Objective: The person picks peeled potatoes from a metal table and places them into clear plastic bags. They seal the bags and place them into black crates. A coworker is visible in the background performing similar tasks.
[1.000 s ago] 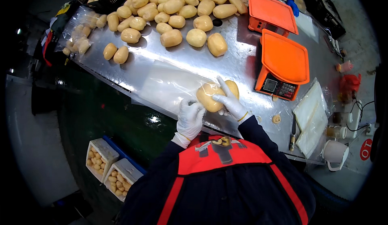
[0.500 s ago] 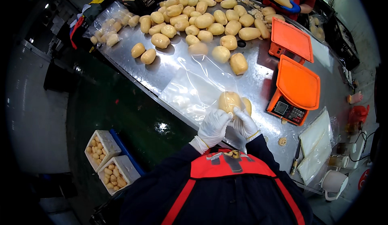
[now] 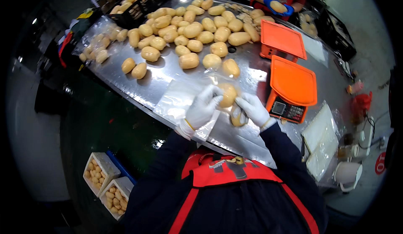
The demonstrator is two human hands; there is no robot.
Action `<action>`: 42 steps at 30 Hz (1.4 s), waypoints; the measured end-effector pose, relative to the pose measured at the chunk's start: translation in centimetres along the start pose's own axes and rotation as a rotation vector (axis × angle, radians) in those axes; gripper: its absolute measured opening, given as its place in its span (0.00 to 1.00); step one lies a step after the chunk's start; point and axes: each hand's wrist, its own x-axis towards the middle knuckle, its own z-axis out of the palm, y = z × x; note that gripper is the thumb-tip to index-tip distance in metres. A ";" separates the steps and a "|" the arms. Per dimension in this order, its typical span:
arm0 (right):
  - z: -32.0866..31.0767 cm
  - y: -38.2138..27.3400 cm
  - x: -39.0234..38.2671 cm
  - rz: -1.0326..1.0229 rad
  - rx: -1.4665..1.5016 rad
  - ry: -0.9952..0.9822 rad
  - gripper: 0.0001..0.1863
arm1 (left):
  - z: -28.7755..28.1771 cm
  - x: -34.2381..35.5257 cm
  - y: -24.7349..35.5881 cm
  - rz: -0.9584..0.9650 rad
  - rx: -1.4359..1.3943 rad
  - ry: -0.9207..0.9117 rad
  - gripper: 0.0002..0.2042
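Both my hands wear white gloves. My left hand (image 3: 202,108) pinches the edge of a clear plastic bag (image 3: 216,77), beside a peeled lotus root piece (image 3: 228,95) that shows through the film. Just right of it, my right hand (image 3: 253,110) has its fingers around a second lotus root piece (image 3: 238,119), its thumb side close to the first one. The fingers partly hide this second piece. Flat clear bags (image 3: 172,97) lie on the metal table to the left of my left hand.
Many lotus root pieces (image 3: 193,29) cover the far metal table (image 3: 126,80). Two orange scales (image 3: 294,80) stand right, beyond them a co-worker's blue-gloved hands (image 3: 279,8). A black crate (image 3: 138,8) sits far left; white boxes (image 3: 100,173) stand below, lower left. Stacked bags (image 3: 321,141) lie right.
My hands have moved apart from their pinch together at the bag. My right hand now grips the second lotus root piece. The whole view has shifted a little.
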 end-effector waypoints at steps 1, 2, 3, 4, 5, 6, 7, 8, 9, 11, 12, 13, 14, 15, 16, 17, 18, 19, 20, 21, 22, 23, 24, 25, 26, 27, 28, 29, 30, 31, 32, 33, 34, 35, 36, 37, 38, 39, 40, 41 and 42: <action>-0.3 -1.8 0.5 0.087 0.054 -0.037 0.15 | -0.6 0.6 0.8 -0.014 -0.053 -0.037 0.06; -1.2 -2.2 1.4 0.077 -0.015 -0.039 0.14 | -1.3 1.5 1.8 0.001 0.006 -0.023 0.06; -1.7 -5.3 1.4 0.093 0.060 -0.042 0.12 | -2.4 2.2 2.8 0.013 0.071 0.004 0.06; -1.9 -7.5 1.5 0.112 0.210 0.026 0.11 | -3.0 2.8 3.6 -0.048 0.027 0.044 0.05; -2.5 -9.3 1.5 0.089 0.237 0.044 0.11 | -3.3 3.0 4.9 -0.005 0.028 0.100 0.04; -3.2 -10.4 1.5 0.066 0.260 0.072 0.11 | -3.3 3.4 5.6 0.042 0.021 0.149 0.03; -3.7 -10.7 2.1 0.055 0.182 0.078 0.12 | -3.3 4.5 5.0 0.009 0.067 0.078 0.03; -3.4 -11.0 2.8 0.050 0.113 0.073 0.12 | -3.5 5.7 4.3 -0.033 0.121 0.012 0.04; -3.4 -11.1 3.2 0.047 0.044 0.067 0.13 | -3.4 6.2 3.8 -0.075 0.174 -0.055 0.04; -3.9 -12.0 3.1 0.014 0.162 0.069 0.14 | -3.0 6.3 5.4 -0.029 0.029 -0.024 0.04; -4.6 -12.8 2.4 -0.019 0.243 0.082 0.14 | -2.8 6.9 6.7 0.004 -0.047 -0.012 0.03; -6.0 -12.8 1.4 -0.054 0.326 0.127 0.13 | -2.3 6.4 8.7 0.079 -0.141 0.017 0.03; -7.1 -11.8 1.8 -0.168 0.391 0.116 0.12 | -2.1 7.0 9.4 0.037 -0.178 0.034 0.02; -7.0 -11.3 2.0 -0.091 0.290 0.166 0.12 | -1.6 7.8 7.3 0.018 -0.118 -0.013 0.02; -6.4 -11.2 2.3 -0.021 0.195 0.216 0.12 | -1.1 8.4 5.2 0.005 -0.050 -0.066 0.02; -6.3 -10.1 3.4 0.046 0.168 0.259 0.12 | -1.0 8.3 4.6 -0.013 -0.062 -0.077 0.03; -6.6 -9.9 2.6 0.007 0.221 0.222 0.12 | -1.1 7.9 4.2 -0.031 -0.075 -0.086 0.03; -6.7 -10.8 2.6 -0.054 0.265 0.165 0.12 | -1.6 8.0 4.3 -0.028 -0.076 -0.076 0.03; -7.1 -10.8 1.7 -0.085 0.315 0.140 0.13 | -0.8 7.3 6.5 -0.033 -0.174 -0.066 0.02; -8.4 -10.8 1.9 -0.124 0.383 0.209 0.13 | -0.6 8.1 7.4 -0.022 -0.194 -0.054 0.02; -9.0 -10.6 2.1 -0.206 0.379 0.180 0.13 | -0.1 8.6 7.8 -0.018 -0.213 -0.032 0.02; -8.7 -10.4 2.8 -0.136 0.306 0.216 0.14 | 0.0 9.6 6.8 -0.047 -0.178 -0.104 0.03; -8.4 -9.8 3.5 -0.065 0.232 0.251 0.14 | -0.4 9.4 5.4 -0.046 -0.092 -0.131 0.03; -8.8 -10.0 4.5 -0.035 0.215 0.248 0.14 | -0.8 10.4 5.1 -0.022 -0.004 -0.149 0.03; -9.0 -10.3 3.8 0.002 0.085 0.247 0.14 | -1.1 11.4 5.2 0.002 0.085 -0.166 0.03; -9.0 -10.7 3.1 -0.098 0.232 0.260 0.14 | -1.0 10.0 5.5 -0.090 -0.110 -0.154 0.02; -8.7 -9.8 2.1 -0.164 0.393 0.267 0.15 | -0.1 8.6 7.0 -0.083 -0.189 -0.077 0.02; -9.6 -9.2 2.1 -0.216 0.400 0.189 0.15 | -0.2 9.2 6.2 -0.063 -0.180 -0.060 0.03; -9.6 -8.8 3.7 -0.230 0.408 0.251 0.16 | -0.5 10.6 5.3 -0.044 -0.170 -0.043 0.03; -9.8 -8.6 4.3 -0.197 0.366 0.245 0.16 | -0.6 12.0 5.6 -0.064 -0.128 -0.050 0.04; -9.9 -8.6 4.5 -0.165 0.324 0.239 0.15 | -0.8 12.0 5.7 -0.112 -0.125 -0.038 0.04; -9.0 -8.2 3.4 -0.117 0.334 0.262 0.15 | -0.6 11.2 5.7 -0.096 -0.115 -0.044 0.04; -8.1 -7.7 2.5 -0.061 0.344 0.278 0.15 | -0.2 10.3 5.0 -0.088 -0.106 -0.043 0.04; -8.8 -6.5 2.6 -0.055 0.391 0.238 0.14 | 0.1 10.3 4.6 -0.092 -0.127 -0.044 0.05; -9.0 -5.6 2.6 -0.041 0.424 0.255 0.14 | 0.3 10.4 4.2 -0.096 -0.148 -0.046 0.05; -8.9 -4.7 2.4 -0.025 0.457 0.271 0.14 | 0.6 10.3 3.7 -0.100 -0.170 -0.047 0.06; -8.9 -3.8 2.3 -0.010 0.489 0.289 0.14 | 0.9 9.9 3.0 -0.120 -0.180 -0.067 0.06; -8.6 -2.7 1.9 0.035 0.483 0.307 0.15 | 1.2 9.6 2.0 -0.139 -0.191 -0.087 0.06; -8.7 -2.1 1.8 0.100 0.427 0.274 0.12 | 1.5 9.4 1.0 -0.157 -0.206 -0.105 0.06; -8.5 -1.7 1.3 0.116 0.346 0.342 0.10 | 1.9 8.9 0.2 -0.152 -0.178 -0.130 0.06; -8.0 -1.4 0.4 0.130 0.263 0.409 0.10 | 2.5 8.4 -0.3 -0.134 -0.184 -0.124 0.06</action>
